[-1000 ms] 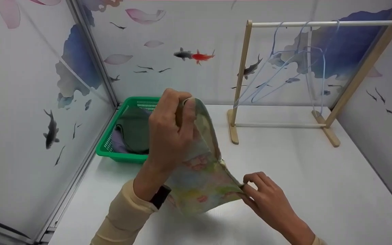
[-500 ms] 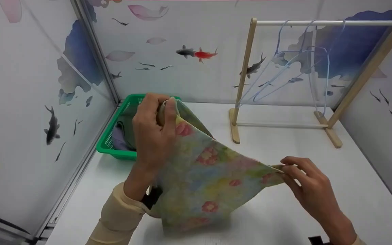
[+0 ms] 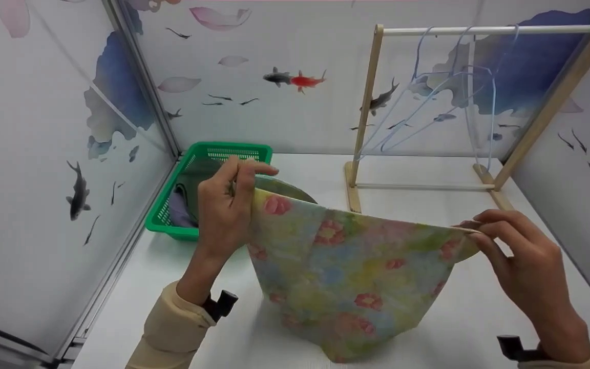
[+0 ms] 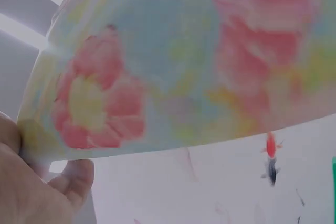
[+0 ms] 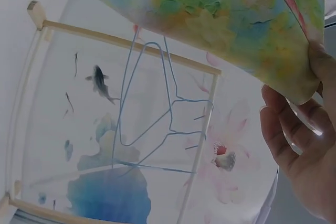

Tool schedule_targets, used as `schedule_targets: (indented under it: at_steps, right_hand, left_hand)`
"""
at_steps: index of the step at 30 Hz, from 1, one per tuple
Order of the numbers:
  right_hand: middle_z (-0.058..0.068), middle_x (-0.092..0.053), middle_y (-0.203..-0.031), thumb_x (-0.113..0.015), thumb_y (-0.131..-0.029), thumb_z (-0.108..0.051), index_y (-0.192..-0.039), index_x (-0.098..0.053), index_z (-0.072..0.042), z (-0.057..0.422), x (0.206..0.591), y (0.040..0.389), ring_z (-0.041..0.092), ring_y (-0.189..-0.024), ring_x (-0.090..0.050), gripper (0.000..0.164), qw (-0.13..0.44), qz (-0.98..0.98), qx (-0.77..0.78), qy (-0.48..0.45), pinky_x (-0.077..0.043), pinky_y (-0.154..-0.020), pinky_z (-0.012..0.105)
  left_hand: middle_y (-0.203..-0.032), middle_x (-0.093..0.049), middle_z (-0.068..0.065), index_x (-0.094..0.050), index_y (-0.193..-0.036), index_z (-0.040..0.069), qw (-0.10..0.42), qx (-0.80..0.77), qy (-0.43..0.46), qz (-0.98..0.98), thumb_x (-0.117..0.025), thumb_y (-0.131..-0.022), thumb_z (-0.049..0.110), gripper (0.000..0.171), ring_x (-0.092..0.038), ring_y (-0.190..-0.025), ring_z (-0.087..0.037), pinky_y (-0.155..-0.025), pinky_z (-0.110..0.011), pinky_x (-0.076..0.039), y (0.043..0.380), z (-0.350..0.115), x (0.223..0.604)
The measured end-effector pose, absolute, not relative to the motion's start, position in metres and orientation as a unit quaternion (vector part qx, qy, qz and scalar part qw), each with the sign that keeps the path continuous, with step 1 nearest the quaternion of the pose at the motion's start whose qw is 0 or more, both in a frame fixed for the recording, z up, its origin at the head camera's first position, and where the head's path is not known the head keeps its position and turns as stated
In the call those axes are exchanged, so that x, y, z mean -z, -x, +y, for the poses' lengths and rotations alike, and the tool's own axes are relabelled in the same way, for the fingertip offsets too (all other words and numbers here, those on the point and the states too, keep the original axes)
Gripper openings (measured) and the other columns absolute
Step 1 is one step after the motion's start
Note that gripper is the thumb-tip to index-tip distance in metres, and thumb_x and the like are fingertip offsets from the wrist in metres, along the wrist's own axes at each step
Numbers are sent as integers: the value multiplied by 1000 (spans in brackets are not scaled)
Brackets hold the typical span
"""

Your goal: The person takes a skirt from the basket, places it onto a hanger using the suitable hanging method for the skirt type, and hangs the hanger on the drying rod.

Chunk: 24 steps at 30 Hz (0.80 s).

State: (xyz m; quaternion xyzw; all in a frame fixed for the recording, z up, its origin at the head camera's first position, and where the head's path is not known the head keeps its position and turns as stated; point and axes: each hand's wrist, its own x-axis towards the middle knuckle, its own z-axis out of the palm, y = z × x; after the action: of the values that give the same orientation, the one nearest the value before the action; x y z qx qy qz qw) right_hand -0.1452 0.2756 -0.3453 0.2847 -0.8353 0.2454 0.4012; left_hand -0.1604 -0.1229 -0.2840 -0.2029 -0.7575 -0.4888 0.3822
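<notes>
A floral cloth (image 3: 346, 271), pastel with pink-red flowers, hangs between both hands above the white table. My left hand (image 3: 226, 205) pinches its upper left corner, with a finger sticking out over the edge. On the other side my right hand (image 3: 525, 261) pinches the upper right corner between thumb and fingers. The top edge runs nearly straight from hand to hand, and a second layer shows behind it near the left hand. In the left wrist view the cloth (image 4: 173, 77) fills most of the frame; in the right wrist view its corner (image 5: 294, 77) lies between thumb and fingers.
A green basket (image 3: 172, 230) holding dark green and purple folded cloths stands at the back left. At the back right, a wooden rack (image 3: 369, 102) with a white bar carries several blue wire hangers (image 3: 492, 113). Printed walls enclose the white table (image 3: 172, 307).
My right hand has moved right and up, drawing the cloth out wide. My left hand has shifted left and slightly down, and the top edge has become nearly level.
</notes>
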Motion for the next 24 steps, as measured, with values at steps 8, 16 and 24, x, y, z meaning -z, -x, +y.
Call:
schedule_targets:
  at_steps: [8,16,24]
  right_hand:
    - [14,-60,-102,-72,-75,-2,-85,-68,-1,277,332,144,24,-87,-56,11,407,-842,-234,-267,-35,-78,5]
    - [17,-60,-105,-68,-81,-5,-83,-67,3,276,321,143,5,-73,-46,8,421,-830,-261,-258,-33,-65,7]
    - [20,-57,-114,-60,-82,12,-87,-66,6,286,318,141,7,-79,-53,10,348,-808,-361,-308,-37,-60,10]
  left_hand:
    - [-82,-66,-5,-61,-78,0,299,560,214,-743,-47,-95,7,23,-55,-64,-19,-47,-26,-40,143,-123,268]
    - [-74,-56,-14,-53,-74,-4,203,624,262,-708,-45,-97,7,27,-55,-67,-24,-52,-27,-45,146,-129,271]
    - [-60,-40,-7,-39,-66,3,218,581,197,-759,-48,-96,9,32,-44,-49,-21,-42,-23,-34,145,-129,272]
